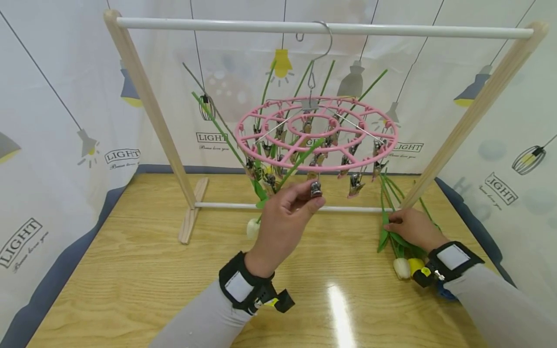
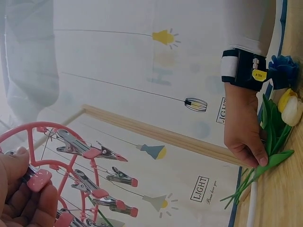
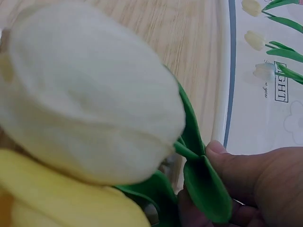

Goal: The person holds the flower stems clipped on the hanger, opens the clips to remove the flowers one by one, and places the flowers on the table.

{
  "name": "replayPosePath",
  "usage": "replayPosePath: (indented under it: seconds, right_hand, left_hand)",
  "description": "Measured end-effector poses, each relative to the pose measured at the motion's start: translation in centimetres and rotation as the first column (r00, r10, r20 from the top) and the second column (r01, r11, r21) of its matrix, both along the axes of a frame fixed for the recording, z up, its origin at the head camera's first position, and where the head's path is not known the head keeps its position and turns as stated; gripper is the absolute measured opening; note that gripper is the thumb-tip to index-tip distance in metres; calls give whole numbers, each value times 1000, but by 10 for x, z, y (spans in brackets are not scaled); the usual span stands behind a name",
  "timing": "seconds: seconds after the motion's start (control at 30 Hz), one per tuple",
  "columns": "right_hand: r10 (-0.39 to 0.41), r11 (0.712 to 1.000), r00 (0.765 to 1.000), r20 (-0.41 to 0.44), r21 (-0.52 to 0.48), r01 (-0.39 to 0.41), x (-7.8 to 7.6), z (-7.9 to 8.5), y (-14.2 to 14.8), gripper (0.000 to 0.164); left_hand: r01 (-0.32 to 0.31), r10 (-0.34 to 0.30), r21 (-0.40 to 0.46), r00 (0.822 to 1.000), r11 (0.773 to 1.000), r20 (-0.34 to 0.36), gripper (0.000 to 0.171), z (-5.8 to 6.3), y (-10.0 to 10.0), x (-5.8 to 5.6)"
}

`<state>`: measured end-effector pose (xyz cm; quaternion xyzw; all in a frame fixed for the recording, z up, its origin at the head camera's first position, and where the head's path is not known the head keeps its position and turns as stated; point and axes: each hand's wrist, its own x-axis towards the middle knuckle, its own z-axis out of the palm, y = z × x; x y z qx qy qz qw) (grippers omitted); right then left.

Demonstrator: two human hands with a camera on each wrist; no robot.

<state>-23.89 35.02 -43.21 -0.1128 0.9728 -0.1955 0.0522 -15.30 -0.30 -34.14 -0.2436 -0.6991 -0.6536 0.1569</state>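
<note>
My left hand (image 1: pixel 285 222) pinches a metal clip (image 1: pixel 316 189) with pink tips, below the front rim of the round pink hanger (image 1: pixel 316 168). In the left wrist view, that clip's pink tips (image 2: pixel 39 180) show between thumb and fingers. At the right, my right hand (image 1: pixel 415 229) pinches a tulip by its green leaf and stem, low over the table. Beside it a white tulip (image 1: pixel 402 268) and a yellow tulip (image 1: pixel 416 265) lie with their heads toward me. The right wrist view shows the white tulip head (image 3: pixel 94 94) up close, with the thumb against a green leaf (image 3: pixel 208 189).
A rack with wooden legs (image 1: pixel 152 106) and a white top bar (image 1: pixel 217 25) carries the hanger by a metal hook (image 1: pixel 328 43). Other clips (image 1: pixel 355 185) dangle from it, several gripping upside-down stems; one white tulip (image 1: pixel 253 228) hangs left. A blue flower (image 2: pixel 284 71) lies right.
</note>
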Motion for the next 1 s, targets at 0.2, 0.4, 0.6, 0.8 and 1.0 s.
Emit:
replayPosePath:
  seconds: [0.2,0.4,0.6,0.8,1.0]
  right_hand:
    - [-6,1000,1000,15,4,6,1,4,-3,19]
    - [-8,1000,1000,10,16,8,2,4,-3,32]
    - [-6,1000,1000,5,18,6,1,3,-1,33]
    - [-17,1000,1000,7,23,17,3,3,-1,36]
    - [-21,1000,1000,14,0,21,6,3,-3,41]
  left_hand:
    - [-14,14,-20,1000,1000,12,29,1,0,2]
    - [-23,23,-51,1000,998,-3,26,0,0,3]
    - [-95,88,-143,995,985,-55,24,-3,-4,6]
    - [-349,255,-134,852,927,-457,44,-2,-23,4]
    - [-433,358,69,635,899,-684,42,25,-63,-14]
